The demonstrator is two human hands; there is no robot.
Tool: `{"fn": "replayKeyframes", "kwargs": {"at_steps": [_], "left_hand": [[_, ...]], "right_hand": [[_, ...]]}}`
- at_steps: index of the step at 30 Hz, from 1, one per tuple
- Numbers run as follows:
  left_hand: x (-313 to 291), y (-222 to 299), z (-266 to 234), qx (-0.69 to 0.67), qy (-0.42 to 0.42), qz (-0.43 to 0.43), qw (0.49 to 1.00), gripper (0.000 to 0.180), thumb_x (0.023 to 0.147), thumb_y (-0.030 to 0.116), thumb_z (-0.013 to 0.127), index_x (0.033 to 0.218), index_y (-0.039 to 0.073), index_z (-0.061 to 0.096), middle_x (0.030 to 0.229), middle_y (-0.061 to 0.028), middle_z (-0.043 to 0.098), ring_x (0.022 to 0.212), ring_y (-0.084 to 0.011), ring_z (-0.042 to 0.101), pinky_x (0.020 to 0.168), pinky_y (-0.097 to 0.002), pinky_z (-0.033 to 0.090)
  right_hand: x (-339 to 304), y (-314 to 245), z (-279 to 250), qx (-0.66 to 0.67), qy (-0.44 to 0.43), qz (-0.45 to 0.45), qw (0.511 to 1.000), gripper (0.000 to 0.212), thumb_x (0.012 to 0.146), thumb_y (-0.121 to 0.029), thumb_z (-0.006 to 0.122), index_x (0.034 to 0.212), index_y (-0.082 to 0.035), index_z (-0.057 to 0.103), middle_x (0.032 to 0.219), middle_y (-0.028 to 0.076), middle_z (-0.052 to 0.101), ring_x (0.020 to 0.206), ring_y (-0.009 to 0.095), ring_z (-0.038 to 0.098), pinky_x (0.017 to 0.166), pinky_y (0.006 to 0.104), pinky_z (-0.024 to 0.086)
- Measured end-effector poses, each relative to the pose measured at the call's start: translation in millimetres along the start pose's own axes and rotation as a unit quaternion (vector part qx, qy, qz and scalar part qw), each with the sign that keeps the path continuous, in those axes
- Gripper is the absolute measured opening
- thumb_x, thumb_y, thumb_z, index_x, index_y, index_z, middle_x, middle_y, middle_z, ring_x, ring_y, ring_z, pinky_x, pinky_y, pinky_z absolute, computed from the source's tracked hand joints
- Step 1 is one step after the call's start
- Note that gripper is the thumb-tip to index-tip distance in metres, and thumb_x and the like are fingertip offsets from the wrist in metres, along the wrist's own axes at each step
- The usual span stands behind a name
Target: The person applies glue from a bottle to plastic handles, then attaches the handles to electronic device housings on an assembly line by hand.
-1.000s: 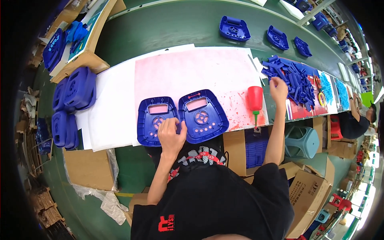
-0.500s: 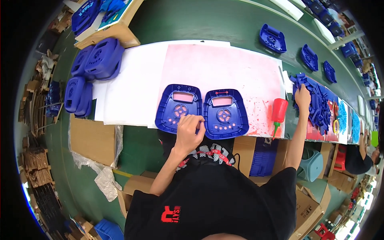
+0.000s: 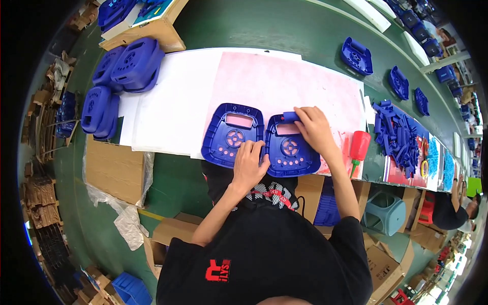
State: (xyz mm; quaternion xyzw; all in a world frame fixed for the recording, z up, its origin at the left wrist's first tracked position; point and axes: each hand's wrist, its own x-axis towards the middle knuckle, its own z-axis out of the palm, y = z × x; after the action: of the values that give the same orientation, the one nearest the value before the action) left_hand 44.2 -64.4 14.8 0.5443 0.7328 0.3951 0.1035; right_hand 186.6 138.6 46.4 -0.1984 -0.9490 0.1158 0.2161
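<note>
In the centre of the frame, a small dark-blue plastic strip, long and rounded [image 3: 289, 117], lies across the top edge of an open dark-blue plastic shell with a round grille [image 3: 277, 152], its long axis running roughly left to right, along that edge and above the shell's rectangular window. The right hand [image 3: 317, 129] is the nearer one: it comes in from the right, fingers bent and nearly closed on the strip's right end, so the strip points leftward from the fingertips. The left hand [image 3: 249, 162] lies lower and to the left of the strip, fingers half curled and thumb apart, over the lower right corner of a matching dark-blue shell [image 3: 216, 138] just beside the first; whether it grips that rim, I cannot tell. Both shells rest on a pink-stained white sheet [image 3: 274, 76]. Right of the right hand stand a red squeeze bottle with a green nozzle [image 3: 360, 145] and, farther right, a heap of loose blue plastic strips [image 3: 395, 134].
</note>
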Motion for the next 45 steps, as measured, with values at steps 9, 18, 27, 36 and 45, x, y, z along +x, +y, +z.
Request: {"fn": "replayKeyframes", "kwargs": {"at_steps": [9, 18, 27, 36, 45], "left_hand": [[-2, 0, 0, 0.000, -0.005, -0.022, 1.000, 0.033, 0.077, 0.011, 0.067, 0.108, 0.002, 0.057, 0.089, -0.0125, 0.054, 0.084, -0.0310, 0.055, 0.076, -0.0416, 0.045], [-2, 0, 3, -0.013, 0.004, -0.023, 1.000, 0.040, 0.077, 0.009, 0.066, 0.116, 0.000, 0.057, 0.085, -0.0126, 0.054, 0.081, -0.0317, 0.056, 0.073, -0.0413, 0.046], [-1, 3, 8, -0.022, 0.010, -0.015, 1.000, 0.042, 0.079, 0.009, 0.065, 0.118, 0.000, 0.056, 0.086, -0.0128, 0.055, 0.080, -0.0316, 0.057, 0.073, -0.0415, 0.047], [-4, -2, 8, -0.001, -0.002, -0.057, 0.998, 0.035, 0.087, 0.014, 0.061, 0.119, 0.001, 0.057, 0.093, -0.0151, 0.056, 0.086, -0.0349, 0.059, 0.076, -0.0441, 0.047], [-4, 2, 5, -0.015, 0.017, -0.044, 0.999, 0.032, 0.090, 0.015, 0.058, 0.118, 0.000, 0.059, 0.091, -0.0139, 0.056, 0.083, -0.0334, 0.060, 0.072, -0.0421, 0.049]], "right_hand": [[2, -1, 24, -0.006, -0.076, -0.005, 0.997, 0.041, 0.086, -0.013, 0.065, 0.125, -0.005, 0.058, 0.117, 0.010, 0.063, 0.110, 0.029, 0.059, 0.101, 0.0497, 0.043], [-7, -5, 25, -0.129, -0.109, -0.033, 0.985, 0.050, 0.091, -0.016, 0.058, 0.138, -0.004, 0.047, 0.138, 0.013, 0.052, 0.132, 0.031, 0.046, 0.112, 0.0515, 0.032], [-13, -34, 35, -0.066, -0.114, 0.007, 0.991, 0.081, 0.093, -0.041, 0.055, 0.148, 0.009, 0.023, 0.155, 0.025, 0.025, 0.146, 0.036, 0.022, 0.119, 0.0468, 0.018], [-10, -23, -31, -0.179, -0.230, 0.241, 0.926, 0.048, 0.090, -0.042, 0.057, 0.073, 0.002, 0.067, 0.069, 0.023, 0.066, 0.064, 0.040, 0.066, 0.062, 0.0483, 0.053], [-94, 6, -16, 0.118, -0.234, 0.388, 0.884, 0.044, 0.091, -0.033, 0.057, 0.072, 0.006, 0.064, 0.065, 0.027, 0.062, 0.069, 0.041, 0.066, 0.062, 0.0478, 0.050]]}}
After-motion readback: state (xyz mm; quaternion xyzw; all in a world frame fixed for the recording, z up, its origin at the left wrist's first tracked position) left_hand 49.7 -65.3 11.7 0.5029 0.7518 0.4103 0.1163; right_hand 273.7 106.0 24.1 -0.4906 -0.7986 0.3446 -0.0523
